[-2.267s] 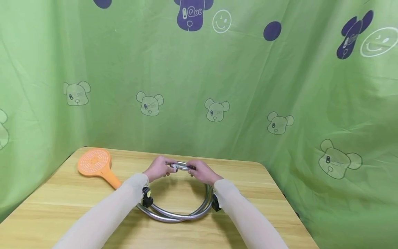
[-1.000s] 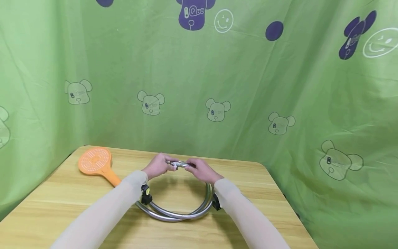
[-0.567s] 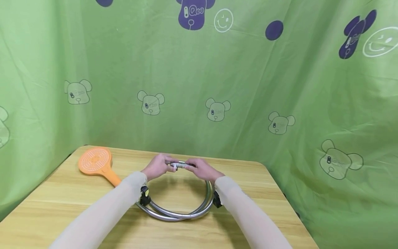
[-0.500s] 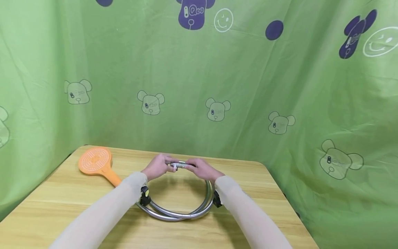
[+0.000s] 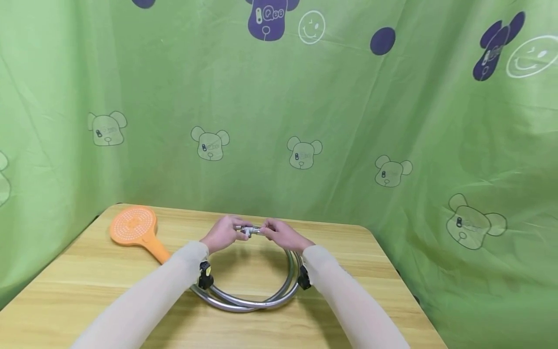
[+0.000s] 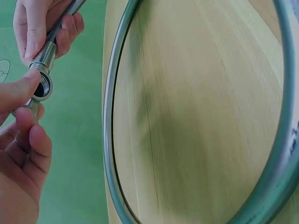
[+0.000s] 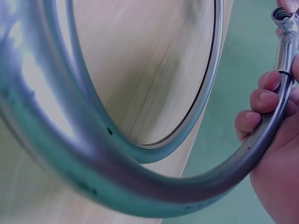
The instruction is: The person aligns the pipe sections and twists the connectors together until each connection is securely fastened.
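Observation:
In the head view my left hand [image 5: 221, 235] pinches a small silver threaded tee fitting [image 5: 247, 231] between thumb and fingers. The fitting's round threaded mouth [image 6: 45, 88] shows in the left wrist view. My right hand [image 5: 281, 235] grips the end of a metal shower hose [image 5: 231, 306]. The hose's silver connector [image 6: 45, 55] meets the fitting in line, with some thread showing at the joint. In the right wrist view the right fingers [image 7: 264, 100] curl around the hose just below its connector. Fingers partly cover both pieces.
An orange hand shower [image 5: 132, 226] lies on the wooden table [image 5: 362, 271] at the left, its handle's lower end hidden by my left forearm. The hose loops toward me between my arms. A green patterned curtain [image 5: 261, 184] surrounds the table's back and sides.
My right thumb and fingers have shifted their grip at the hose connector over the last half second. The left hand stays nearly in place on the fitting. The hand shower has not moved.

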Available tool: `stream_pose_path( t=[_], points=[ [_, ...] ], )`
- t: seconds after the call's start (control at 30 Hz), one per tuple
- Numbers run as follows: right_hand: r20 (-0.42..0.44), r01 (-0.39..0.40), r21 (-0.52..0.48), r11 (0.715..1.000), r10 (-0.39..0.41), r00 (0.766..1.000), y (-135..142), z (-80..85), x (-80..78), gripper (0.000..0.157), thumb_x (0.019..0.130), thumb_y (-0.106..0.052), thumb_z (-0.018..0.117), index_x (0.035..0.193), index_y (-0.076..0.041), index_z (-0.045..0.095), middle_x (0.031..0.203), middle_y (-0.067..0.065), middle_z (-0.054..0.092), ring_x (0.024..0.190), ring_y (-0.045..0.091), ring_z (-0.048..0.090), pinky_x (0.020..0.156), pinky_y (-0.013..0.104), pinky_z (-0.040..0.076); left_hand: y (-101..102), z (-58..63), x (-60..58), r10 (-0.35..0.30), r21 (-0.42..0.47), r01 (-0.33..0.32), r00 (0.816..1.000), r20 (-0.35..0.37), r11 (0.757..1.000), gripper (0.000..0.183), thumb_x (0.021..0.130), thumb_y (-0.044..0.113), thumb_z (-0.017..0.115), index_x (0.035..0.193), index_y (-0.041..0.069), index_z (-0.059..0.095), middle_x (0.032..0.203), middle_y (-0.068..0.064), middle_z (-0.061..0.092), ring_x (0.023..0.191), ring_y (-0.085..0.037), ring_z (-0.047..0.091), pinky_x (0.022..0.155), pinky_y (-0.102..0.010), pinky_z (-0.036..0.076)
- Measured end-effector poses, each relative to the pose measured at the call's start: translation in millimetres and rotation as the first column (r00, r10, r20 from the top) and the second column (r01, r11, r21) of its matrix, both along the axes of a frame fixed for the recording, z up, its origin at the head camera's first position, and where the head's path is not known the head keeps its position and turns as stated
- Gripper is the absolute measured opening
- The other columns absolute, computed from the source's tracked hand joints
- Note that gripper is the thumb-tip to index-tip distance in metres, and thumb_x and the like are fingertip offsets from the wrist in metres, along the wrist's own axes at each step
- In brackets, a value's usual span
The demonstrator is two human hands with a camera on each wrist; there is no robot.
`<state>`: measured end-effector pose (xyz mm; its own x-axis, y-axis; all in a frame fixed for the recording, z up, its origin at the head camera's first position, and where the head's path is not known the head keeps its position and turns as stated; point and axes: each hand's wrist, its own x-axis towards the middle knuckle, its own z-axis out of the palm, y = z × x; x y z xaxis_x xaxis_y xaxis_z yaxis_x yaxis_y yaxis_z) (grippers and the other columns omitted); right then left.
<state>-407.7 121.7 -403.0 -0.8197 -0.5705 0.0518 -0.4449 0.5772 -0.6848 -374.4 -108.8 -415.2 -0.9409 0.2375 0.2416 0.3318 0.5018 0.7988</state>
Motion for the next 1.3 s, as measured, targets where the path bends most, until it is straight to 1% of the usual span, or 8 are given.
stream_pose_path(
  t=[0.23, 0.4, 0.5, 0.7, 0.83, 0.97, 1.1, 1.3],
  points=[
    [-0.038, 0.004, 0.015, 1.000, -0.004, 0.999, -0.8, -2.6, -3.5, 0.036, 0.109, -0.034, 0.043, 0.092, -0.010, 0.065, 0.075, 0.001, 0.052, 0.060, 0.012, 0.038, 0.051, 0.025, 0.034, 3.0, -0.1, 1.1, 0.010, 0.007, -0.010, 1.000, -0.002, 1.000, 0.040, 0.080, 0.010, 0.082, 0.119, 0.016, 0.075, 0.131, -0.011, 0.067, 0.118, -0.028, 0.060, 0.103, -0.048, 0.049],
    [0.009, 0.014, -0.027, 1.000, -0.014, 1.000, 1.1, -2.9, -1.6, 0.025, 0.099, -0.037, 0.062, 0.111, -0.014, 0.062, 0.082, 0.000, 0.052, 0.070, 0.015, 0.044, 0.061, 0.028, 0.040, 4.3, 0.9, 1.4, 0.009, -0.003, -0.009, 1.000, 0.007, 1.000, 0.041, 0.081, 0.010, 0.082, 0.121, 0.015, 0.074, 0.131, -0.010, 0.067, 0.111, -0.024, 0.063, 0.094, -0.041, 0.054],
    [0.009, 0.013, -0.047, 0.999, -0.013, 1.000, 2.3, -3.2, -1.3, 0.024, 0.094, -0.028, 0.070, 0.110, -0.014, 0.057, 0.087, 0.001, 0.052, 0.076, 0.016, 0.046, 0.066, 0.030, 0.043, 4.5, 1.7, 1.5, 0.009, -0.002, -0.009, 1.000, 0.009, 1.000, 0.042, 0.081, 0.010, 0.081, 0.122, 0.015, 0.073, 0.132, -0.009, 0.067, 0.112, -0.024, 0.063, 0.093, -0.039, 0.055],
    [-0.042, -0.030, -0.017, 0.999, 0.030, 0.999, 3.2, -1.6, -3.6, 0.014, 0.100, -0.030, 0.063, 0.100, -0.017, 0.066, 0.084, 0.000, 0.055, 0.075, 0.015, 0.048, 0.066, 0.029, 0.043, 3.7, 2.1, 0.9, 0.015, 0.002, -0.015, 1.000, 0.011, 1.000, 0.041, 0.081, 0.010, 0.081, 0.121, 0.015, 0.074, 0.131, -0.009, 0.067, 0.116, -0.025, 0.062, 0.099, -0.043, 0.053],
    [-0.059, -0.054, 0.022, 0.998, 0.056, 0.997, 4.3, 0.4, -4.6, 0.024, 0.104, -0.037, 0.055, 0.098, -0.019, 0.070, 0.077, -0.001, 0.051, 0.068, 0.013, 0.044, 0.060, 0.027, 0.040, 3.0, 2.7, 0.7, 0.007, 0.004, -0.007, 1.000, 0.020, 1.000, 0.040, 0.082, 0.012, 0.082, 0.121, 0.014, 0.074, 0.130, -0.009, 0.067, 0.092, -0.020, 0.064, 0.077, -0.034, 0.057],
    [-0.040, -0.062, 0.034, 0.997, 0.063, 0.997, 6.0, 2.3, -4.2, 0.028, 0.105, -0.036, 0.051, 0.106, -0.019, 0.073, 0.077, -0.001, 0.049, 0.068, 0.013, 0.043, 0.061, 0.027, 0.039, 1.8, 3.2, 0.3, -0.032, 0.025, 0.031, 0.998, 0.052, 0.999, 0.042, 0.083, 0.012, 0.081, 0.123, 0.013, 0.073, 0.124, -0.009, 0.067, 0.068, -0.015, 0.055, 0.057, -0.026, 0.050],
    [0.007, -0.065, 0.038, 0.997, 0.065, 0.998, 7.0, 3.3, -3.3, 0.029, 0.106, -0.036, 0.050, 0.108, -0.019, 0.074, 0.075, -0.002, 0.049, 0.068, 0.013, 0.042, 0.061, 0.027, 0.039, -0.1, 1.6, 0.4, -0.070, 0.029, 0.068, 0.995, 0.077, 0.997, 0.045, 0.083, 0.012, 0.080, 0.127, 0.011, 0.071, 0.119, -0.009, 0.068, 0.063, -0.012, 0.052, 0.054, -0.023, 0.048],
    [0.048, -0.066, 0.042, 0.997, 0.064, 0.997, 7.0, 3.1, -3.8, 0.033, 0.106, -0.040, 0.048, 0.107, -0.019, 0.073, 0.071, -0.004, 0.047, 0.063, 0.012, 0.039, 0.057, 0.025, 0.035, -2.7, -1.9, -0.2, -0.084, 0.016, 0.083, 0.995, 0.044, 0.996, 0.045, 0.083, 0.013, 0.080, 0.127, 0.012, 0.071, 0.122, -0.009, 0.068, 0.062, -0.012, 0.051, 0.053, -0.023, 0.048]
  ],
)
